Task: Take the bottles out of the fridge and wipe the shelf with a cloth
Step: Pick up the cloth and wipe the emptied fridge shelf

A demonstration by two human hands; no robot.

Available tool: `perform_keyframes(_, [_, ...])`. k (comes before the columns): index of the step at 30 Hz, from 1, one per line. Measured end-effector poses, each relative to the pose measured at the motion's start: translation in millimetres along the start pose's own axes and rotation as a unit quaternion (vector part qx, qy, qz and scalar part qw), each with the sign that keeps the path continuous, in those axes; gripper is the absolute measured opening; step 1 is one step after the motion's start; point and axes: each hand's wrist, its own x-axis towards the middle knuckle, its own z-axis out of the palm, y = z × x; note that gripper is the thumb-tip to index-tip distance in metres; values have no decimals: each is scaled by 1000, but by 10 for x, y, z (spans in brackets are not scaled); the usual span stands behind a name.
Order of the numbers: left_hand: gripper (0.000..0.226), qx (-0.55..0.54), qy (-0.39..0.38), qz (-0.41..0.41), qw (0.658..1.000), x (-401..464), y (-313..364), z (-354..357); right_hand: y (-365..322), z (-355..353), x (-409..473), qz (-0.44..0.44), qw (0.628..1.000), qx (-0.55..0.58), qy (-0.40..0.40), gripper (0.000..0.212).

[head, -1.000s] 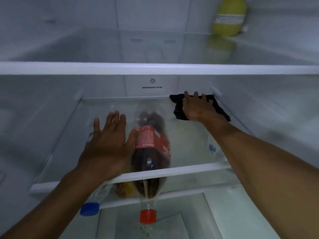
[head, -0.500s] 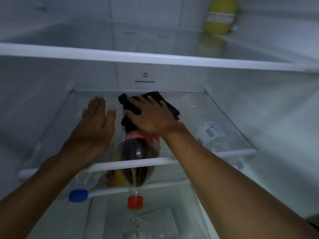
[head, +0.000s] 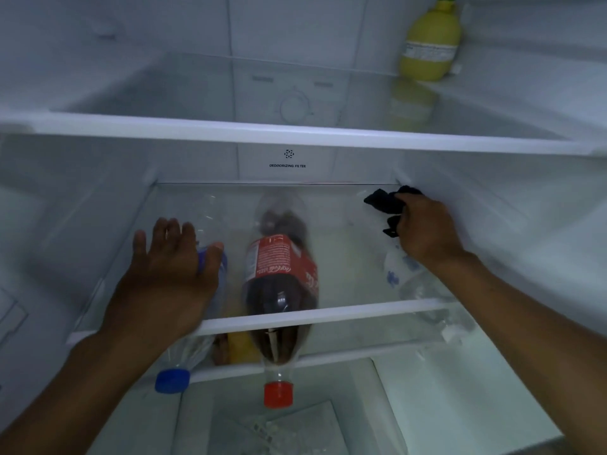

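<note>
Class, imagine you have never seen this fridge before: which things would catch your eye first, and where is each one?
Probably the cola bottle with its red label, lying under the glass shelf at centre. Next, the right hand gripping a black cloth at the shelf's back right corner. Then the yellow bottle standing at the upper shelf's far right.

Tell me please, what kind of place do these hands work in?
Most likely the inside of a household fridge. White walls enclose glass shelves, the back wall carries a "deodorizing filter" label, and a cola bottle lies below the shelf. The right hand holds a dark cloth.
</note>
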Motion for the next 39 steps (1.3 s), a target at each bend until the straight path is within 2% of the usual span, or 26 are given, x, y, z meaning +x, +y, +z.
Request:
perform_keyframes(2, [88, 34, -15, 14, 999, -18, 58, -33, -49, 133, 202, 2, 1000, -1, 6, 31])
perform_keyframes(4, [83, 27, -41, -31, 998, 1, 98, -35, -83, 286, 453, 7, 999, -20, -25, 34])
perform_keyframes(7, [66, -76, 19, -71, 994, 45, 129, -29, -109, 423, 758, 36, 995, -16, -92, 41])
perform_keyframes(9, [65, -23, -23, -47, 998, 50, 120, -43, -237, 488, 814, 28, 991, -34, -127, 40])
perform_keyframes(11, [73, -18, -66, -69, 995, 41, 81, 13, -505, 598, 807, -5, 991, -25, -134, 38])
perform_keyframes(13, [92, -105, 8, -73, 992, 57, 90, -3, -821, 757, 766, -29, 991, -31, -128, 38])
perform_keyframes(15, [82, -153, 65, -82, 983, 76, 96, 23, -1008, 898, 699, -35, 990, -80, -107, 41])
perform_keyframes(16, [78, -148, 51, -88, 984, 79, 77, 35, -1033, 933, 686, -36, 990, -93, -102, 42])
perform_keyframes(18, [84, -107, 9, -84, 991, 89, 36, 96, -995, 928, 693, -41, 989, -98, -102, 41])
perform_keyframes(20, [91, -113, 21, -88, 989, 104, 51, 106, -979, 895, 696, -51, 988, -98, -112, 41])
perform_keyframes(22, [87, -136, 34, -104, 985, 105, 42, 91, -1057, 899, 640, -71, 985, -87, -128, 40])
perform_keyframes(25, [91, -128, 35, -94, 987, 136, 60, 100, -1136, 915, 536, -120, 982, -32, -143, 43])
perform_keyframes(28, [92, -120, 50, -93, 987, 173, 6, 181, -1083, 807, 520, -153, 971, 54, -178, 47])
perform_keyframes(32, [97, -132, 66, -105, 983, 226, -76, 298, -829, 616, 651, -190, 959, 69, -196, 43])
perform_keyframes(36, [95, -160, 85, -113, 977, 219, -89, 331, -343, 413, 827, -148, 976, -10, -161, 37])
perform_keyframes(39, [101, -101, 42, -77, 991, 206, -55, 268, -4, 232, 962, -100, 972, -124, -175, 58])
